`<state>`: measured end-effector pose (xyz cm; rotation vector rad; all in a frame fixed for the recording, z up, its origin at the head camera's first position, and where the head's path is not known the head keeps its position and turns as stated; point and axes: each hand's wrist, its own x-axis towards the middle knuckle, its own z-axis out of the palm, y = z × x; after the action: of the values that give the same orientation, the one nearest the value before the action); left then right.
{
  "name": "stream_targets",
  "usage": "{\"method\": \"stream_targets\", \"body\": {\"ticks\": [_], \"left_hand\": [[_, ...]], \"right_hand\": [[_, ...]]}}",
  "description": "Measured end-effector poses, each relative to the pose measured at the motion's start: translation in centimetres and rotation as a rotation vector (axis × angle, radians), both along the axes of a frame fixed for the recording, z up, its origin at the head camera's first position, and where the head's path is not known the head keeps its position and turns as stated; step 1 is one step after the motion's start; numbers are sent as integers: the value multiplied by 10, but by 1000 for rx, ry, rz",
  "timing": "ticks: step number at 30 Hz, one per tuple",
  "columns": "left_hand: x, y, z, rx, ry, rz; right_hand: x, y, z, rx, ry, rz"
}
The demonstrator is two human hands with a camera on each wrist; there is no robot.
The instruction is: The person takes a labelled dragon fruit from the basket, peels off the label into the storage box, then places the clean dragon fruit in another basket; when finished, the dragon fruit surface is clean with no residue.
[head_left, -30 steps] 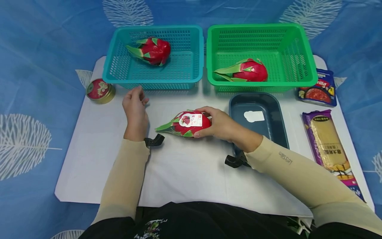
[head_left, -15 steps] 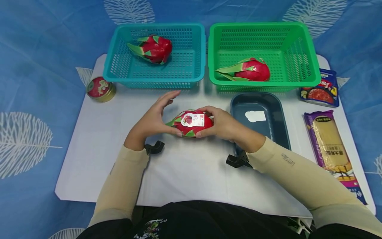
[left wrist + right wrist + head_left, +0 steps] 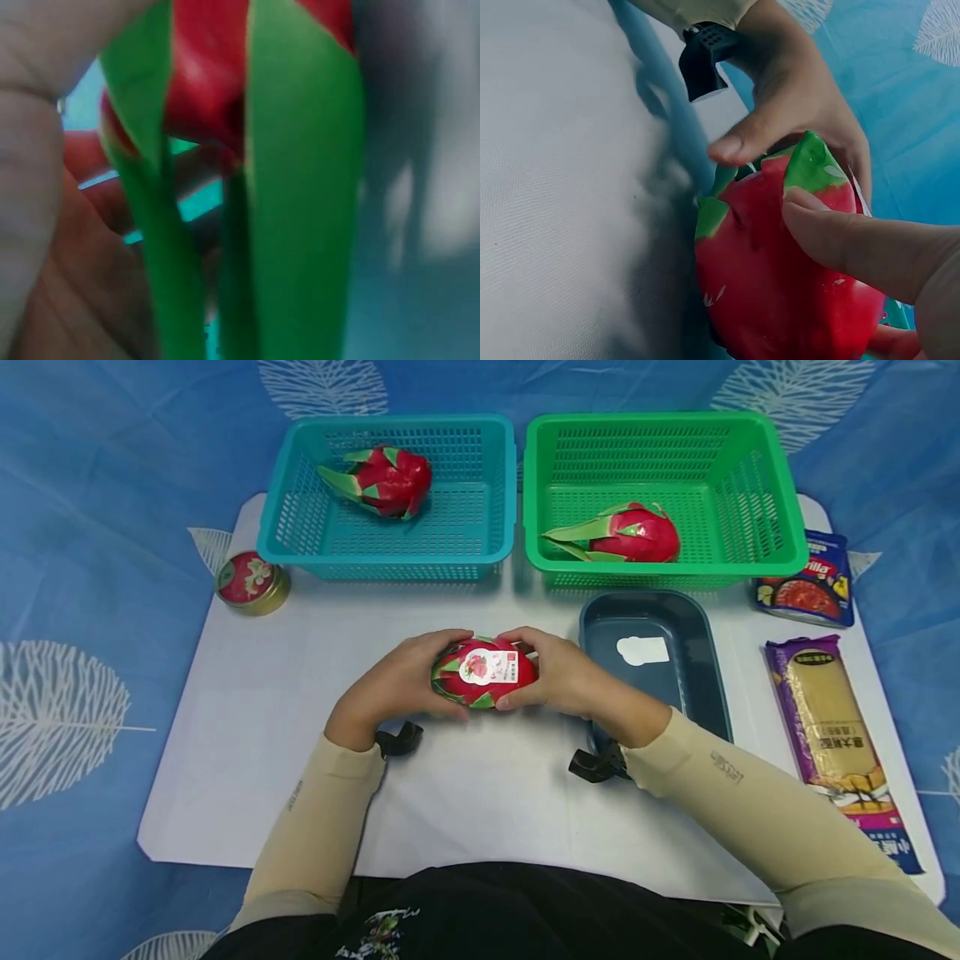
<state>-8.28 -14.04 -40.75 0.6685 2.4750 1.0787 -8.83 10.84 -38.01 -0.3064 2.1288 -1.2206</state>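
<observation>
Both hands cup one red dragon fruit with green scales and a white sticker (image 3: 483, 672): left hand (image 3: 401, 681) curled round its leafy end, right hand (image 3: 558, 672) round the other, low over the white surface (image 3: 247, 735), just beside a dark blue oval tray (image 3: 712, 677).

- Two baskets (image 3: 386, 547) (image 3: 663, 556) sit upper centre, a dragon fruit (image 3: 382, 481) (image 3: 626, 533) in each.
- Tin (image 3: 251, 583) at left; tray (image 3: 656, 652) centre-right; pasta packet (image 3: 828, 718) far right.
</observation>
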Motion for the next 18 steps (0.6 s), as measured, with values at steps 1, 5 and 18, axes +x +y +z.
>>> {"method": "stream_targets", "body": {"ticks": [1, 5, 18], "left_hand": [[0, 0, -1, -2, 15, 5], [1, 1, -4, 3, 70, 18], [1, -1, -7, 16, 95, 13]], "right_hand": [[1, 0, 0, 2, -3, 2], [3, 2, 2, 18, 12, 7], [4, 20, 28, 41, 205, 18]]}}
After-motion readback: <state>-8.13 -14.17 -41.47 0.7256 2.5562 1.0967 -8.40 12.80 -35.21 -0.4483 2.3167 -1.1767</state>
